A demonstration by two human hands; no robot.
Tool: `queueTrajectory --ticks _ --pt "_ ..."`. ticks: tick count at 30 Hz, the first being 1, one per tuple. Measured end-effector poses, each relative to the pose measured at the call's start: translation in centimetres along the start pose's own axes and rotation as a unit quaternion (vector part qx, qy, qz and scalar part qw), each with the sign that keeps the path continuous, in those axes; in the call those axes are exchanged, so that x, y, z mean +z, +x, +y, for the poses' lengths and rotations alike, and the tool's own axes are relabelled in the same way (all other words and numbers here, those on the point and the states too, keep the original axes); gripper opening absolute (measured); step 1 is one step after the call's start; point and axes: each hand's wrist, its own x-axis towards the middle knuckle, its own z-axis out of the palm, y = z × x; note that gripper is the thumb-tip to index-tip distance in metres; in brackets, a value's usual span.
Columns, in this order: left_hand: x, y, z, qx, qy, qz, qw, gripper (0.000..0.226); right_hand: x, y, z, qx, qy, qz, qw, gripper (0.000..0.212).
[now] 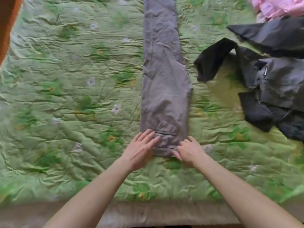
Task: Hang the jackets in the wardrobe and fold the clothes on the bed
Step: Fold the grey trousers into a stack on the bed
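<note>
Lying lengthwise on the bed (65, 96), the grey trousers (164, 83) have their waistband end under both hands. Left hand (139, 150) rests flat, fingers (149, 137) released; right hand (189, 152) pinches the waistband corner with curled fingers (178, 154). Beyond the right fingers lies a black jacket (271, 76); its small white label is unreadable.

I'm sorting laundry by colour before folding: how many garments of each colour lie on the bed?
Grey: 1, the trousers under both hands
Black: 1 heap of dark clothing; separate pieces cannot be told apart
Pink: 1, the garment at the far corner
Total: 3
</note>
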Motion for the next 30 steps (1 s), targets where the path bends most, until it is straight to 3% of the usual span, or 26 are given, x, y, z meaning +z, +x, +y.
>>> queueTrajectory --ticks 3,5,7,13,18,24,27,30 --pt "1.1 3.3 -1.2 -0.019 -0.037 0.103 0.994 0.055 1.9 2.7 0.6 0.009 0.043 0.155 0.987 0.021" --pt "2.1 5.7 -2.3 -0.036 -0.034 0.113 0.992 0.061 3.0 4.9 1.0 -0.002 0.049 0.210 0.977 0.043" --pt "3.8 7.6 -3.1 -0.033 -0.024 0.093 0.995 0.066 3.8 6.5 1.5 0.001 0.044 0.212 0.976 0.062" --pt "8.5 8.6 -6.3 0.125 0.036 0.076 0.989 0.066 8.6 8.3 5.0 0.001 0.052 0.197 0.979 0.070" --pt "8.9 8.6 -8.2 0.165 0.011 0.060 0.984 0.065 9.8 9.1 5.2 -0.003 0.083 0.219 0.972 0.068" --pt "5.8 8.2 -11.5 0.253 -0.013 -0.025 0.967 0.090 9.2 5.6 11.0 -0.140 0.045 0.187 0.971 0.056" --pt "5.1 8.5 -12.5 0.268 0.065 -0.048 0.960 0.108 9.3 4.8 13.8 -0.173 -0.036 0.188 0.966 0.063" --pt "4.9 9.8 -11.9 0.282 0.135 -0.047 0.949 0.104 8.9 6.5 13.3 -0.180 -0.054 0.224 0.956 0.063"
